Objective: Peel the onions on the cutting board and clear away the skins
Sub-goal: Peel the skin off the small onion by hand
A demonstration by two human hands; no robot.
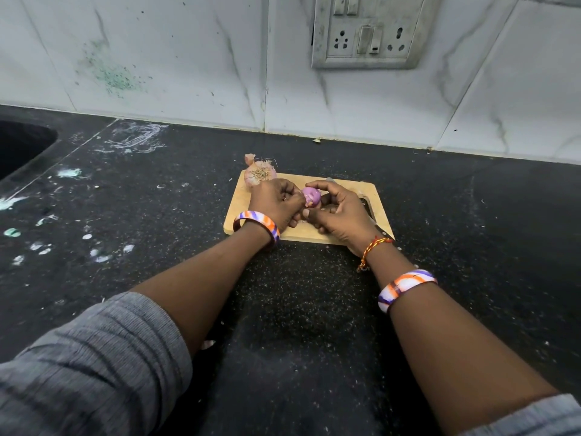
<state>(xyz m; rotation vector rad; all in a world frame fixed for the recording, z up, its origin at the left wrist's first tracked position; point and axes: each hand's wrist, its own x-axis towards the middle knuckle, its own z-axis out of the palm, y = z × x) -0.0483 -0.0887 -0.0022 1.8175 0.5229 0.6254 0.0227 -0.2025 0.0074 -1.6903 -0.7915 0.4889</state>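
A small wooden cutting board (339, 187) lies on the black counter. Over its middle, both hands hold a purple, partly peeled onion (311, 196). My left hand (276, 202) pinches it from the left. My right hand (338, 212) cups it from the right with fingers curled over the top. An unpeeled onion (259, 173) with dry roots rests on the board's far left corner. A loose piece of skin (250, 157) lies on the counter just behind it. A knife (369, 209) lies on the board, mostly hidden under my right hand.
The black counter (157, 199) carries white and green smears on its left part. A dark sink opening (19, 146) sits at the far left. A tiled wall with a switch-and-socket plate (367, 33) rises behind. A skin scrap (207, 343) lies near my left forearm.
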